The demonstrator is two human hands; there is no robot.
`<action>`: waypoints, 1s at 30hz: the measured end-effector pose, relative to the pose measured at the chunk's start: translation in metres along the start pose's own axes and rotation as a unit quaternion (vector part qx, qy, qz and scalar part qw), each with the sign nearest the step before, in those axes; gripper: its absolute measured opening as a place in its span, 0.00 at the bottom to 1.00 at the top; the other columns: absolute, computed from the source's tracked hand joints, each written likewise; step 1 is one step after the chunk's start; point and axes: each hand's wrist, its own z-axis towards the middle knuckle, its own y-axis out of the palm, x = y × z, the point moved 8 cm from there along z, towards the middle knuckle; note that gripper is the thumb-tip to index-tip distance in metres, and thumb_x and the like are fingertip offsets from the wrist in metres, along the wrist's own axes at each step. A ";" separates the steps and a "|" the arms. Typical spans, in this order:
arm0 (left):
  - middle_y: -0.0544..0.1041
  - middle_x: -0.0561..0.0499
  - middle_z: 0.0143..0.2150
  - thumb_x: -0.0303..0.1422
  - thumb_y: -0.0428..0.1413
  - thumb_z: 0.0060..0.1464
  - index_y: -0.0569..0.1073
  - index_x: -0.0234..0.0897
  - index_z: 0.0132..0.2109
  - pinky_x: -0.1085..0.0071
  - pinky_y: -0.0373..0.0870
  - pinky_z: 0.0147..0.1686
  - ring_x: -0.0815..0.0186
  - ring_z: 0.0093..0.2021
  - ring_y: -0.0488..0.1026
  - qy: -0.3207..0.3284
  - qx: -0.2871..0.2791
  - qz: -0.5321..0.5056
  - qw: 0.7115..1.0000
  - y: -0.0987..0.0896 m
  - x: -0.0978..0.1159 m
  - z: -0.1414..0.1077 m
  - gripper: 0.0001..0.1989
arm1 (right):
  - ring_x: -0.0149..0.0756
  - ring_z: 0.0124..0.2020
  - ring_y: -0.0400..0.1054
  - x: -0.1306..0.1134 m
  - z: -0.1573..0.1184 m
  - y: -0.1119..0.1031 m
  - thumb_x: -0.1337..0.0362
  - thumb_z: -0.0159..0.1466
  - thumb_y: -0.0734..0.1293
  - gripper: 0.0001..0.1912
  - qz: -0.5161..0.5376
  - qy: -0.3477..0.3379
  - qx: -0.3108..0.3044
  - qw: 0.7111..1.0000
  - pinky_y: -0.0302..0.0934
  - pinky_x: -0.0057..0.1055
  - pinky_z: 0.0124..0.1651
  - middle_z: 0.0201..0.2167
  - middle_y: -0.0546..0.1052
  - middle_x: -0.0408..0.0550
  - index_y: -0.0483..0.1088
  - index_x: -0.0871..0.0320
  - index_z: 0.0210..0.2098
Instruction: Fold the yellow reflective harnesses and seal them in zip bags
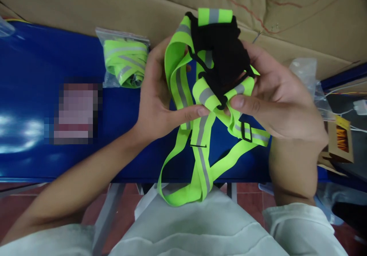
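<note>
Both hands hold up a neon yellow reflective harness (pixel 202 129) with grey stripes and a black connector piece (pixel 222 47) at its top. My left hand (pixel 160 95) is curved around the straps on the left, its thumb pressed on a yellow strap below the black piece. On the other side, my right hand (pixel 275 95) grips the black piece and pinches a strap under its thumb. A black slide buckle (pixel 246 132) sits on a strap below the right thumb. Loose loops hang down over the table edge to my lap. Some fingers are hidden behind the harness.
Left of the harness, a clear bag with folded reflective straps (pixel 126 62) lies on the blue table (pixel 37 68). A blurred-out rectangular item (pixel 76 112) lies nearer the front. Clear plastic (pixel 305 76), a small cardboard box (pixel 341 139) and white cables (pixel 344 89) are at the right.
</note>
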 end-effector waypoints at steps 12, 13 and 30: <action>0.78 0.53 0.55 0.41 0.77 0.42 0.71 0.46 0.54 0.63 0.75 0.59 0.57 0.59 0.74 -0.204 0.076 -0.077 0.973 0.016 -0.014 -0.018 0.34 | 0.38 0.63 0.70 0.013 0.006 0.010 0.63 0.63 0.76 0.20 -0.021 -0.075 0.089 0.993 0.65 0.35 0.68 0.59 0.77 0.38 0.74 0.46 0.54; 0.79 0.53 0.54 0.42 0.77 0.40 0.71 0.46 0.53 0.63 0.75 0.58 0.57 0.57 0.75 -0.216 0.082 -0.081 0.970 0.015 -0.017 -0.019 0.35 | 0.39 0.63 0.70 0.015 0.007 0.009 0.63 0.62 0.77 0.21 -0.028 -0.070 0.095 0.993 0.66 0.35 0.68 0.59 0.77 0.39 0.74 0.46 0.53; 0.82 0.54 0.37 0.46 0.71 0.52 0.81 0.41 0.40 0.67 0.78 0.38 0.61 0.39 0.80 -0.307 0.018 -0.077 0.949 0.018 -0.039 -0.030 0.16 | 0.47 0.57 0.72 0.050 0.022 -0.016 0.58 0.54 0.82 0.20 -0.073 0.069 0.079 0.992 0.74 0.41 0.54 0.40 0.79 0.42 0.75 0.51 0.42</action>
